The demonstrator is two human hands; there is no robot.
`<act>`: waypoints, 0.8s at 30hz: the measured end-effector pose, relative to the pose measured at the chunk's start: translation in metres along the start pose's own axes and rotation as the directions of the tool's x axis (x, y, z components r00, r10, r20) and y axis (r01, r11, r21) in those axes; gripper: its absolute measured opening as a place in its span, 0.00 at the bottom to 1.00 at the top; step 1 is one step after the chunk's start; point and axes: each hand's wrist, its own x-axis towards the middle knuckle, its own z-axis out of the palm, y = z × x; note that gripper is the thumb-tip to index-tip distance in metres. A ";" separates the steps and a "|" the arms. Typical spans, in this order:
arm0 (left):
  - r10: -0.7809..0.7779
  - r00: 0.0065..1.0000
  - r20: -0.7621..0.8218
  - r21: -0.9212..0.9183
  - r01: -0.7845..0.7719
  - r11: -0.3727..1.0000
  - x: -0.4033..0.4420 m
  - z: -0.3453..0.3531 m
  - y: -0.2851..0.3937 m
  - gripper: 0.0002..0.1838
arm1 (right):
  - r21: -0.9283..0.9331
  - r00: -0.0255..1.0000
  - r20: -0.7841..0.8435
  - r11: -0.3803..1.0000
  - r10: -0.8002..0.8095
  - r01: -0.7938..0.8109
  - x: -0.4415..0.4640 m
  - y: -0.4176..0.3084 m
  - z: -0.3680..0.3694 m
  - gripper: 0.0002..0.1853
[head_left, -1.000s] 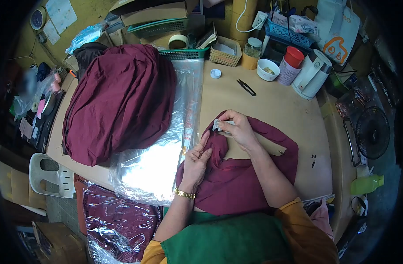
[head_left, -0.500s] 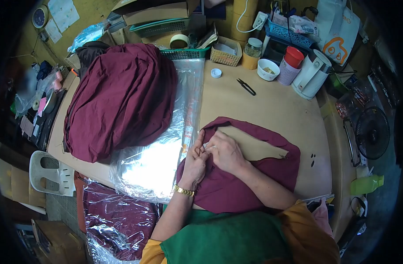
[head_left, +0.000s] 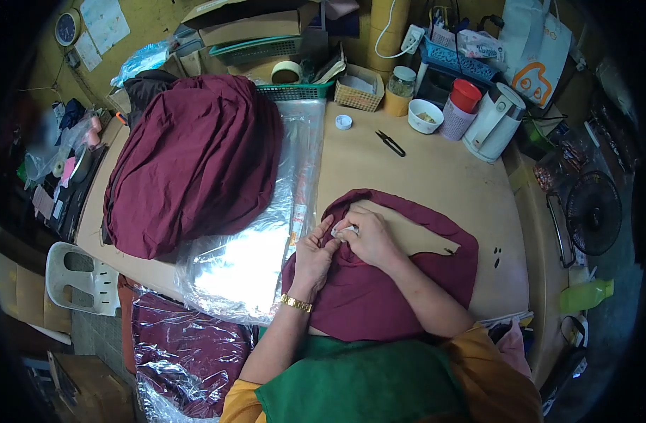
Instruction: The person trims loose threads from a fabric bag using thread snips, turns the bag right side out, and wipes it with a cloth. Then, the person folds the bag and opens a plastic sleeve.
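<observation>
A maroon garment (head_left: 379,303) with a zipper along its opening lies on the table in front of me. My left hand (head_left: 314,257), with a gold watch on its wrist, pinches the fabric near the garment's upper left edge. Close beside it, my right hand (head_left: 368,238) is closed on a small white piece (head_left: 347,230), which I cannot identify further. It is pressed against the maroon fabric by the left fingertips. Both hands rest low on the garment, nearly touching.
A large heap of maroon fabric (head_left: 196,162) sits at the left on clear plastic sheets (head_left: 238,275). Thread snips (head_left: 390,143), a white cap (head_left: 343,122), a jar (head_left: 400,92), a bowl (head_left: 425,117) and a kettle (head_left: 495,123) stand along the back. A white plastic chair (head_left: 83,278) is at the left.
My right hand has shifted slightly right and up, and more of the white piece shows between its fingers. My left hand stays on the fabric. The view has moved slightly.
</observation>
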 end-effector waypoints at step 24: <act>-0.028 0.998 0.056 -0.116 0.034 0.993 -0.003 -0.006 -0.003 0.33 | -0.128 0.991 -0.100 0.989 -0.090 0.077 0.006 0.005 0.006 0.03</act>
